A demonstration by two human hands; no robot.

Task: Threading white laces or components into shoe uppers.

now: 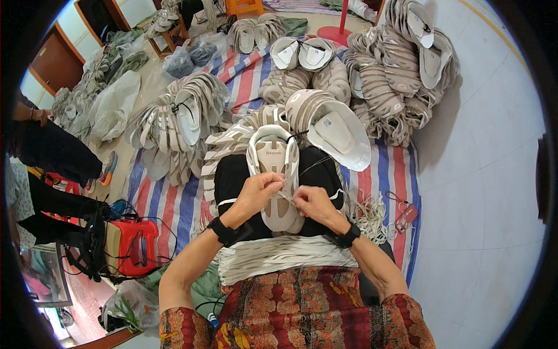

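On my lap, over black trousers, rests a beige and white shoe upper [270, 152], its toe pointing toward me and its tongue upright. My left hand [256, 196] is closed in a pinch over its left eyelet row, with a pale shoelace [226, 202] showing beside the wrist. On the right eyelet row, my right hand [318, 205] is also closed, fingertips together, and white lace shows beside it. The fingers partly hide the lace. Just beyond, a nested stack of uppers [340, 132] is joined to this one by a black tie.
Across my lap lies a thick bundle of white laces [285, 256]. More nested uppers [186, 110] sit on the striped sheet [381, 174], with a tall pile [395, 64] at far right. A red stool [136, 247] and another person's legs [64, 200] are at left.
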